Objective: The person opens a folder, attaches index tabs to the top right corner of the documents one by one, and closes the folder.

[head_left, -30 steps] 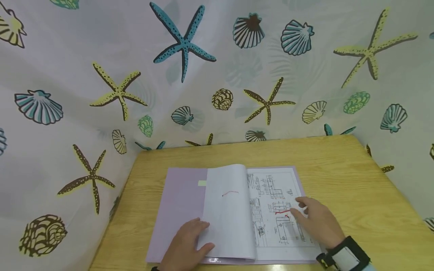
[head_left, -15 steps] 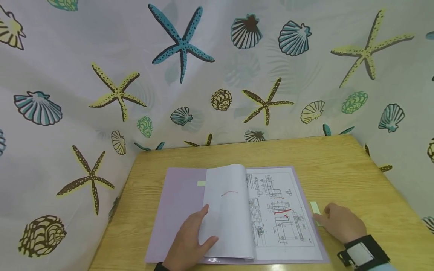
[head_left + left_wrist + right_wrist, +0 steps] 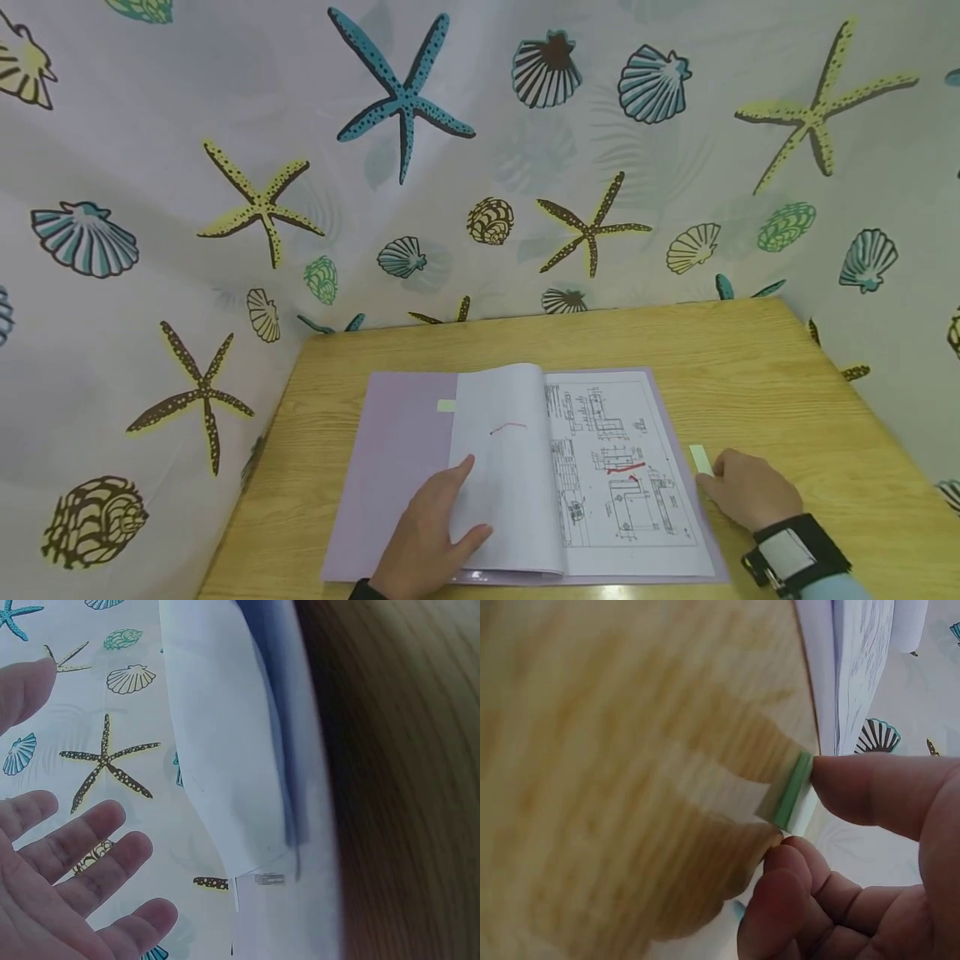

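Observation:
A purple folder (image 3: 408, 433) lies open on the wooden table, with a mostly blank white page (image 3: 502, 492) turned to the left and a printed technical drawing (image 3: 600, 521) on the right. My left hand (image 3: 427, 529) is over the left page's lower edge, fingers extended; in the left wrist view the hand (image 3: 75, 877) holds nothing. Just right of the folder, my right hand (image 3: 753, 490) pinches a pale green strip (image 3: 701, 459). Seen from the right wrist, this green strip (image 3: 791, 791) is between thumb and fingertips of the hand (image 3: 855, 855).
A small pale tab (image 3: 446, 406) sticks out from the left page over the purple cover. Behind the table (image 3: 570, 337) hangs a white cloth (image 3: 465, 100) printed with starfish and shells, also along both sides.
My right hand has moved right, off the drawing page, and taken hold of the green strip beside the folder. My left hand has shifted slightly right.

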The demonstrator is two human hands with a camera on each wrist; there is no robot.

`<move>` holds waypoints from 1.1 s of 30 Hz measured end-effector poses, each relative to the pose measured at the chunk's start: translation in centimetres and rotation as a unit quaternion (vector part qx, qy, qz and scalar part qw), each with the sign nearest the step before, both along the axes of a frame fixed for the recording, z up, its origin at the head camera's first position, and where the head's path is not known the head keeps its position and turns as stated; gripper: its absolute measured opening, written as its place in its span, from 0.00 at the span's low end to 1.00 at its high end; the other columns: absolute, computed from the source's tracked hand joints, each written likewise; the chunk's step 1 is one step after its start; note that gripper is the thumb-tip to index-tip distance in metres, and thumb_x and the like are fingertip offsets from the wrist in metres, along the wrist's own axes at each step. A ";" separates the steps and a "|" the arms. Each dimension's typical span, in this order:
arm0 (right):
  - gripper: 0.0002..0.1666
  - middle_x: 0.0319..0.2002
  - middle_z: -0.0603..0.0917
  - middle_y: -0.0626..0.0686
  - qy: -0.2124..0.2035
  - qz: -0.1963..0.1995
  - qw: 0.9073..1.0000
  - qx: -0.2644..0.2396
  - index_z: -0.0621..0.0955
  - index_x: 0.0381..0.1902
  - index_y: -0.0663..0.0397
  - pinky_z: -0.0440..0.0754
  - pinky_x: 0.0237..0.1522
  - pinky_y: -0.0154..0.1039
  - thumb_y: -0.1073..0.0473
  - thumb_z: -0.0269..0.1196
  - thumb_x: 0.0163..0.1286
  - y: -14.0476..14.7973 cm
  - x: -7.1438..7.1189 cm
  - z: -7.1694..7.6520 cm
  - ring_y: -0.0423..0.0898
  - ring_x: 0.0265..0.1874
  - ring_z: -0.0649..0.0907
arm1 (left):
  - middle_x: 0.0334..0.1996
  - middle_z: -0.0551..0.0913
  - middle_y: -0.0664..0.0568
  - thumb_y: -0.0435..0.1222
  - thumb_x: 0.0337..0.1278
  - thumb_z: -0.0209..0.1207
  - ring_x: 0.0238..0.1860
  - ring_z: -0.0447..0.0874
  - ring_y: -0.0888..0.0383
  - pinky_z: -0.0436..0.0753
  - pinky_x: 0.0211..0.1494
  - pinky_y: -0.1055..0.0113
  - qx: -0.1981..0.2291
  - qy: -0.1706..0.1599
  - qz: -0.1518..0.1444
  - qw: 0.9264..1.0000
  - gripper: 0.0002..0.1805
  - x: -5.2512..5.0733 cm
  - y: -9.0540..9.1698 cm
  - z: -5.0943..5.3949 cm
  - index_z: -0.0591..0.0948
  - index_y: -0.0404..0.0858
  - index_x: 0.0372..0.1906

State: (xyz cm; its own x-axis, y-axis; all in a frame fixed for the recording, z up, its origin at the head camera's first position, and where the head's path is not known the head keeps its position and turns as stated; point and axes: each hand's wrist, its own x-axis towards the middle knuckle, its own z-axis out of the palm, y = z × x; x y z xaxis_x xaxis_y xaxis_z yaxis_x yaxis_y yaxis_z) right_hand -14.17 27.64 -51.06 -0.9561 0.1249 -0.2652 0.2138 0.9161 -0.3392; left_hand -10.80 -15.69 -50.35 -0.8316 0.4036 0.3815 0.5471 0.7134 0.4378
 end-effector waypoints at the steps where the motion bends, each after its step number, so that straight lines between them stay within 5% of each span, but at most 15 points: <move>1: 0.24 0.16 0.73 0.50 -0.001 0.000 1.000 -0.001 0.79 0.36 0.70 0.65 0.18 0.37 0.49 0.60 0.64 0.0 0.0 0.0 0.45 0.16 0.72 | 0.63 0.73 0.54 0.50 0.50 0.68 0.62 0.70 0.58 0.74 0.59 0.57 -0.001 -0.001 0.000 1.000 0.46 0.0 0.0 0.0 0.61 0.44 0.73; 8: 0.17 0.16 0.72 0.50 -0.009 0.005 1.000 -0.008 0.79 0.30 0.64 0.64 0.18 0.37 0.52 0.60 0.64 0.1 -0.3 0.0 0.45 0.16 0.71 | 0.61 0.73 0.54 0.50 0.50 0.68 0.62 0.71 0.58 0.75 0.58 0.56 -0.006 -0.016 0.009 1.000 0.44 0.2 0.0 -0.1 0.64 0.44 0.72; 16: 0.20 0.20 0.73 0.53 0.008 0.003 1.000 -0.022 0.71 0.42 0.72 0.66 0.19 0.38 0.58 0.61 0.64 -0.4 -0.5 -0.6 0.46 0.18 0.73 | 0.61 0.73 0.53 0.50 0.52 0.67 0.61 0.71 0.56 0.75 0.58 0.55 -0.009 -0.037 0.017 0.999 0.42 0.4 -0.3 -0.3 0.65 0.45 0.71; 21: 0.23 0.27 0.78 0.57 0.060 0.007 0.997 -0.040 0.73 0.49 0.75 0.69 0.20 0.40 0.58 0.58 0.66 -0.5 -0.5 -0.5 0.47 0.20 0.74 | 0.61 0.73 0.53 0.50 0.52 0.67 0.61 0.71 0.57 0.76 0.58 0.55 -0.005 -0.037 0.020 0.999 0.40 0.5 -0.4 -0.4 0.67 0.43 0.70; 25: 0.19 0.33 0.81 0.61 0.117 0.003 0.991 -0.067 0.76 0.47 0.69 0.68 0.21 0.39 0.56 0.53 0.72 -1.0 -0.5 0.2 0.47 0.23 0.75 | 0.61 0.74 0.53 0.49 0.52 0.67 0.61 0.72 0.57 0.76 0.57 0.56 -0.004 -0.032 0.021 0.999 0.39 0.5 -0.3 -0.5 0.68 0.43 0.69; 33: 0.18 0.31 0.82 0.53 0.136 0.039 0.968 -0.207 0.78 0.47 0.60 0.72 0.20 0.34 0.50 0.57 0.73 -3.6 0.2 3.4 0.43 0.24 0.78 | 0.58 0.76 0.54 0.45 0.52 0.68 0.58 0.74 0.57 0.77 0.56 0.57 0.009 0.016 0.003 1.000 0.35 0.2 0.4 0.1 0.72 0.41 0.65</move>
